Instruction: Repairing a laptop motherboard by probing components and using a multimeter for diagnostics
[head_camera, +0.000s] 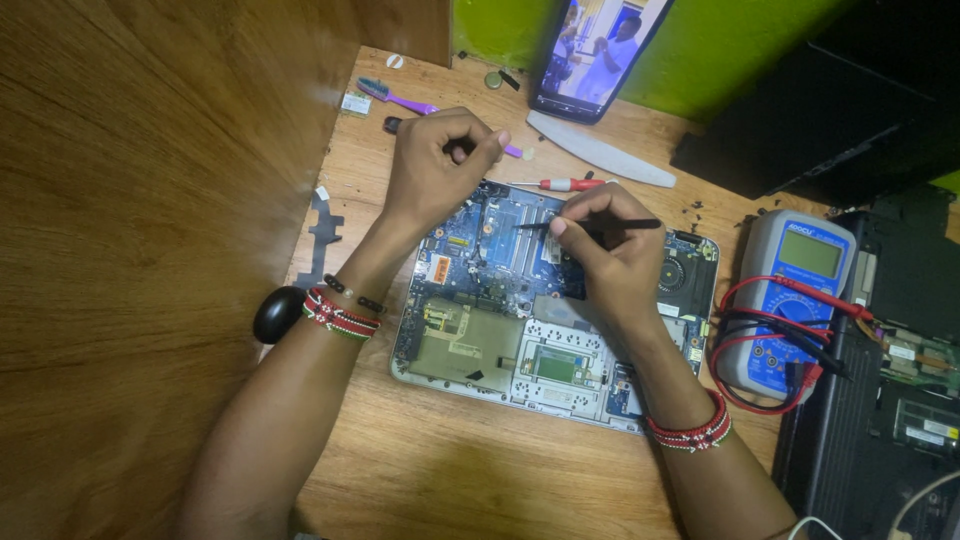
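While the opened laptop base lies flat at the centre of the frame on the wooden desk, its blue circuit board exposed in the upper half and a grey metal plate in the lower half, both hands work above it. The right hand, just right of centre, pinches a slim black tool between thumb and fingers; the tool lies nearly level, its tip pointing left and resting on the memory-slot area of the board. The left hand, upper centre, is curled into a loose fist over the board's top left corner, fingertips pressed to the thumb; whether anything small sits inside that pinch cannot be told. Each wrist carries a red beaded bracelet. Just above the right hand, a red-handled screwdriver lies on the desk, touching neither hand. A purple toothbrush rests in the upper left of the desk, partly hidden behind the left hand, and a long grey plastic strip lies slantwise to the upper right of the board. A phone with a lit screen leans against the green wall at the top of the frame. At right, a blue-and-grey multimeter sits just beside the laptop base, its red and black leads looped over it. A black computer mouse lies at the left, near the left wrist.
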